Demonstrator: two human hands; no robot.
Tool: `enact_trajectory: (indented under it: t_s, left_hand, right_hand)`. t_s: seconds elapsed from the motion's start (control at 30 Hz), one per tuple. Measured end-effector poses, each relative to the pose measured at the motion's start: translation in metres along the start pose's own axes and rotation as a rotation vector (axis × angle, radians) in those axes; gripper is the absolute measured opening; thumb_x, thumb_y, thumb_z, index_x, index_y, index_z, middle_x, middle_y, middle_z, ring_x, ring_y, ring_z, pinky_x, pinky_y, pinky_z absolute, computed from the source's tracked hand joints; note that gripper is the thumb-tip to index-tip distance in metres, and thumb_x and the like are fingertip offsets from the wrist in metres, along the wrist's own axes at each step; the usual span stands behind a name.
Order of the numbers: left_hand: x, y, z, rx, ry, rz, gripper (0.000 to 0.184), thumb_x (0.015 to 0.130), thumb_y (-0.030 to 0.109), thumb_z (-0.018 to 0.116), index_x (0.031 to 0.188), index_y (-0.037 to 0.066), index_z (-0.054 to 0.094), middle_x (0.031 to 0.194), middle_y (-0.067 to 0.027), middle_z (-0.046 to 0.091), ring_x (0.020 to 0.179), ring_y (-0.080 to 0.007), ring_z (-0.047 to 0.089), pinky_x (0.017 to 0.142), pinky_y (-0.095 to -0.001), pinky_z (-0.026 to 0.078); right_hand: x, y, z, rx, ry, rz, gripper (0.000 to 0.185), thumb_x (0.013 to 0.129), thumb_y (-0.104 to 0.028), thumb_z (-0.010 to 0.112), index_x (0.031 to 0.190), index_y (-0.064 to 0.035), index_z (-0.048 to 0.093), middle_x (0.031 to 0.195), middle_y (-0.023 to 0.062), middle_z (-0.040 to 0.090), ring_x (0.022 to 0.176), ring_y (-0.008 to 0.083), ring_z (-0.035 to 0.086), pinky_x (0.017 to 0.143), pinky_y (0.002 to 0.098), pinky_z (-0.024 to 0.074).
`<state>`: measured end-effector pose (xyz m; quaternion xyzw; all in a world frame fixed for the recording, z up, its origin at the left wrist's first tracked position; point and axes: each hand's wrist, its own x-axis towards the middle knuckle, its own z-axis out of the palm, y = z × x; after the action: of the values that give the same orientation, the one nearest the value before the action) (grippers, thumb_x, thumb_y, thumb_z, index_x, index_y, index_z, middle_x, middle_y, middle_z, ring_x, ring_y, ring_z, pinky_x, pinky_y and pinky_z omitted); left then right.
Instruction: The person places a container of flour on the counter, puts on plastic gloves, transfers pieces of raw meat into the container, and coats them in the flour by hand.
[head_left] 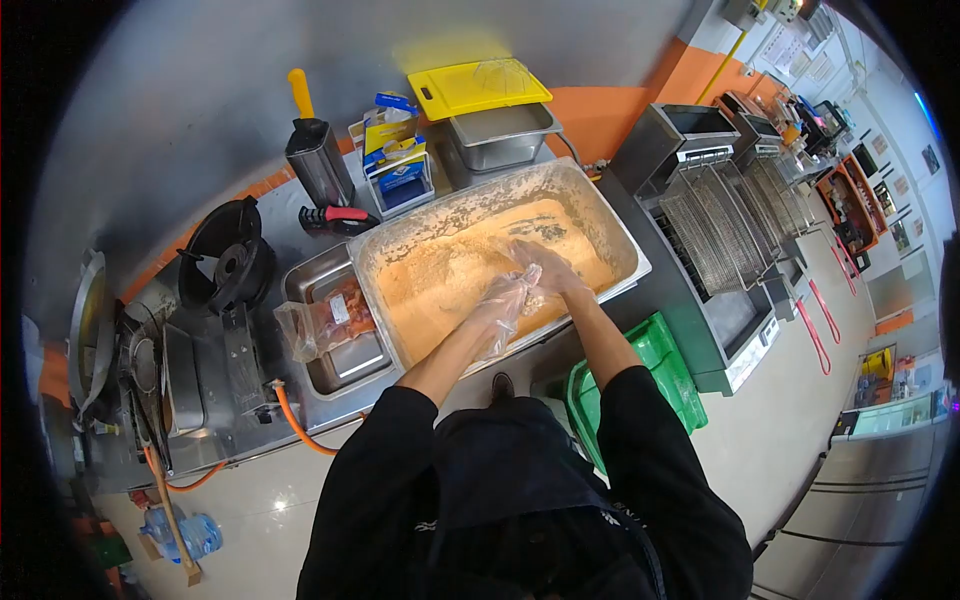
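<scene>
A large steel pan [632, 262] in front of me holds an orange-tan powder like breading flour [440, 280]. My left hand [512, 292], in a loose clear plastic glove, is over the powder near the pan's middle; its fingers are mostly hidden against the other hand. Crossing close beside it, my right hand [548, 266] has its fingers stretched out toward the powder, their tips dusted with it. Nothing I can make out is held in either hand. Left of the pan, a plastic bag of reddish meat [342, 318] with a white label lies in a smaller steel tray [352, 376].
Behind the pan are a yellow cutting board [475, 88] on a steel container [505, 140], blue-yellow boxes [392, 140] and a knife holder [320, 165]. Fryer baskets [710, 225] stand right. A green crate [650, 375] sits below; an orange hose [298, 425] hangs at left.
</scene>
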<state>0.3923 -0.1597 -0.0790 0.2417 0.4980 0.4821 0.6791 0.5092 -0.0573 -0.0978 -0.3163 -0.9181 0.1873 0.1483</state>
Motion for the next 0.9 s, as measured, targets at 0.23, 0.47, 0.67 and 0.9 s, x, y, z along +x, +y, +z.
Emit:
enact_trajectory:
  t_s: [0.23,0.47,0.67,0.9]
  left_hand:
    - [0.006,-0.003,-0.011,0.002,-0.127,0.012,0.024,0.089,0.031,0.067,0.085,0.009,0.058,0.067,0.0024,0.049,0.056,-0.0106,0.047,0.047,-0.0264,0.039]
    - [-0.023,0.027,-0.007,-0.007,0.035,0.103,0.021,0.090,0.029,0.064,0.081,0.010,0.058,0.070,0.0020,0.051,0.060,-0.0097,0.047,0.051,-0.0270,0.038]
    - [-0.029,0.037,-0.105,0.206,0.411,0.297,0.020,0.090,0.024,0.059,0.085,0.006,0.064,0.074,-0.0060,0.062,0.066,-0.0166,0.058,0.060,-0.0290,0.046]
    - [-0.001,-0.021,-0.185,0.526,0.678,-0.020,0.041,0.095,0.039,0.045,0.116,0.005,0.058,0.110,-0.0097,0.061,0.097,-0.0172,0.058,0.081,-0.0330,0.046]
  right_hand:
    - [0.024,0.010,0.003,0.505,-0.200,-0.322,0.072,0.086,-0.033,0.066,0.143,-0.0038,0.032,0.133,0.0118,0.051,0.118,0.0214,0.051,0.099,0.0322,0.0403]
    - [0.061,-0.007,-0.007,0.433,-0.369,0.022,0.101,0.078,-0.027,0.076,0.148,-0.0037,0.008,0.142,0.0209,0.038,0.124,0.0236,0.045,0.100,0.0316,0.0389]
    - [0.060,0.052,-0.004,0.842,-0.316,0.062,0.068,0.082,-0.021,0.071,0.139,-0.0012,0.038,0.145,0.0214,0.033,0.126,0.0313,0.044,0.100,0.0354,0.0402]
    - [0.066,0.113,0.067,1.707,-0.693,0.534,0.032,0.095,-0.016,0.050,0.126,-0.0081,0.056,0.122,0.0075,0.061,0.082,0.0037,0.055,0.068,0.0163,0.0453]
